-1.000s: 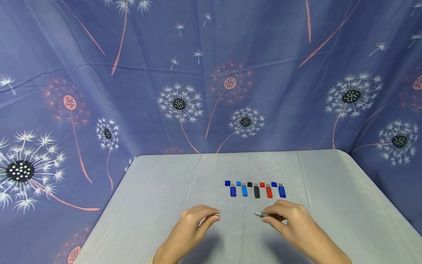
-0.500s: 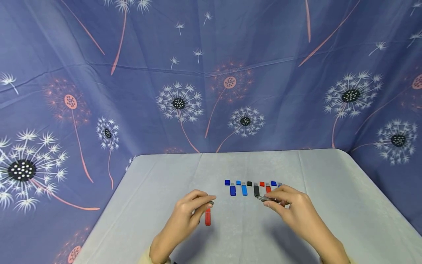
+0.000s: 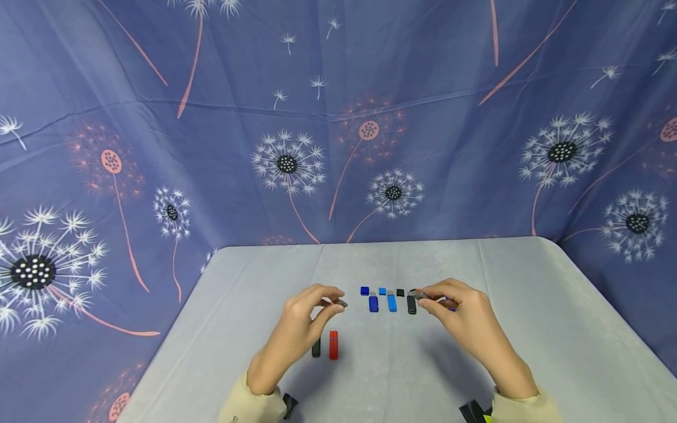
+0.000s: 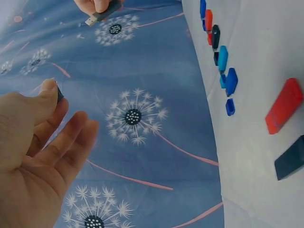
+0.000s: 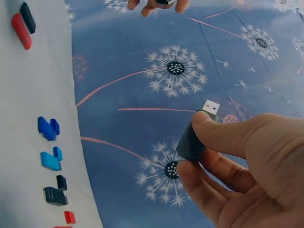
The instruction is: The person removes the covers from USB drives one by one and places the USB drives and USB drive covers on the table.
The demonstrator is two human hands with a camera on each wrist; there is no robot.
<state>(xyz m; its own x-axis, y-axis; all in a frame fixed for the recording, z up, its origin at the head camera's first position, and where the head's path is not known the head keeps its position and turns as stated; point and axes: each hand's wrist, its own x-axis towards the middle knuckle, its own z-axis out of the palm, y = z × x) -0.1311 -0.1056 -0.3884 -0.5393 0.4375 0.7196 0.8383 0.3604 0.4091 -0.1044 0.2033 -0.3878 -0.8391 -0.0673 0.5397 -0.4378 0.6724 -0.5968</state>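
My left hand (image 3: 298,326) pinches a small dark cap (image 4: 60,95) between thumb and index finger, its other fingers loosely bent. My right hand (image 3: 471,311) holds a dark USB stick (image 5: 191,142) by its body, its bare metal plug (image 5: 211,107) pointing toward the left hand. Both hands are raised above the table and stand apart. Below the left hand lie a closed red USB stick (image 3: 334,345) and a black one (image 3: 316,348), side by side.
Uncapped sticks lie in a row: dark blue (image 3: 374,303), light blue (image 3: 392,302) and black (image 3: 411,304), with caps behind them, such as a blue cap (image 3: 365,291). The right hand hides the row's right end. A dandelion-patterned cloth (image 3: 338,147) hangs behind the white table (image 3: 254,294).
Both hands have moved up and away from the body, still holding the cap and the stick. The red and black sticks under the left hand have come into view; the right hand now covers the row's right end.
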